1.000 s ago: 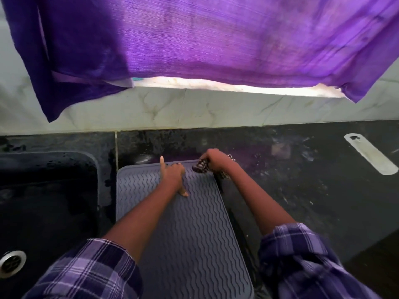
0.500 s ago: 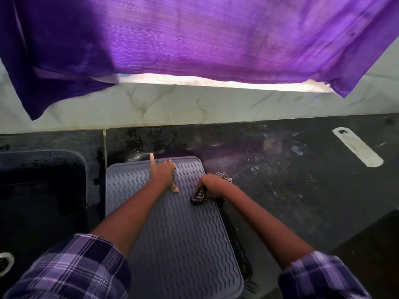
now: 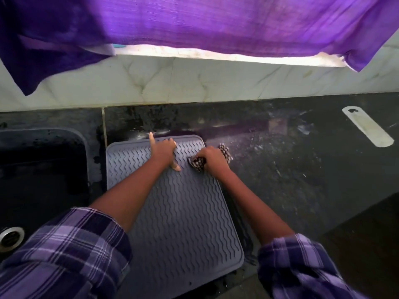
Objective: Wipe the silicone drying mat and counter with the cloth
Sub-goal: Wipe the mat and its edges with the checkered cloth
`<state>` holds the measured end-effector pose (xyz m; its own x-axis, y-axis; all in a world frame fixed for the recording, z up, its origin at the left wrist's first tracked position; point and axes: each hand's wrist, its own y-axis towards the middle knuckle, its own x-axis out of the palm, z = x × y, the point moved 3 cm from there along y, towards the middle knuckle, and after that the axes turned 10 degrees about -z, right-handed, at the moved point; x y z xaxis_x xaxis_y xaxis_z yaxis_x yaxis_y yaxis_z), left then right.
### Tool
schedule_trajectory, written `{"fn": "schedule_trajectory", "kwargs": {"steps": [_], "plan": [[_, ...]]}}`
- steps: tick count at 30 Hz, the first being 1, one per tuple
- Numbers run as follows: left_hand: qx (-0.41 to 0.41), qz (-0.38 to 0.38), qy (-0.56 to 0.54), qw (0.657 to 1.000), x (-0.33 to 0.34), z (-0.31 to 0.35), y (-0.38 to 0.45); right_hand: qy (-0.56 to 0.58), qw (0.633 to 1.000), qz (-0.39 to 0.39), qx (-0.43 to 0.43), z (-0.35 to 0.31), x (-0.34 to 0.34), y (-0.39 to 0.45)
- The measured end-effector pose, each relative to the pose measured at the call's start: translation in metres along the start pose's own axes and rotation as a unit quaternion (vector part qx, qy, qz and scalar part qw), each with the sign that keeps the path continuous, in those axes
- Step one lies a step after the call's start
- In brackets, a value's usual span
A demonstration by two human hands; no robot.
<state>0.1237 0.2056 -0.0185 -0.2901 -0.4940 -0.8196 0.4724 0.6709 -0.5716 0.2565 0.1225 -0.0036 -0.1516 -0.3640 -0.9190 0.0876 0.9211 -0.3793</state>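
Note:
A grey silicone drying mat [image 3: 181, 223] with wavy ribs lies on the dark stone counter [image 3: 291, 180], just right of the sink. My left hand [image 3: 163, 152] presses flat on the mat's far part, index finger stretched toward the back edge, thumb pointing toward me. My right hand [image 3: 212, 159] is closed on a bunched dark-and-white patterned cloth [image 3: 197, 164] at the mat's far right edge. Part of the cloth sticks out behind the hand over the counter.
A black sink [image 3: 41, 169] with a metal drain [image 3: 10, 236] sits to the left. A pale flat strip [image 3: 367, 129] lies on the counter at the far right. Purple fabric [image 3: 194, 22] hangs above the marble backsplash [image 3: 194, 80]. Wet smears streak the counter.
My right hand dragged the cloth from the mat's far right corner toward me, then back slightly to the right edge. My left hand stayed pressed on the mat.

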Motion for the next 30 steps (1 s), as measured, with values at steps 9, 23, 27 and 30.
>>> {"fn": "schedule_trajectory", "kwargs": {"steps": [9, 23, 27, 30], "plan": [[0.021, -0.002, 0.023, 1.000, 0.002, 0.000, -0.002, -0.026, 0.969, -0.244, -0.021, 0.004, -0.001, -0.047], [0.009, -0.019, 0.035, 0.999, 0.008, -0.001, 0.003, -0.059, 0.997, -0.030, 0.041, 0.011, -0.016, 0.014], [-0.004, -0.023, 0.062, 0.998, 0.010, 0.001, 0.004, -0.059, 0.995, -0.070, 0.034, 0.015, 0.007, -0.033], [0.002, -0.020, 0.074, 0.997, 0.012, 0.001, 0.002, -0.053, 0.988, -0.141, 0.031, 0.016, 0.015, -0.061]]}}
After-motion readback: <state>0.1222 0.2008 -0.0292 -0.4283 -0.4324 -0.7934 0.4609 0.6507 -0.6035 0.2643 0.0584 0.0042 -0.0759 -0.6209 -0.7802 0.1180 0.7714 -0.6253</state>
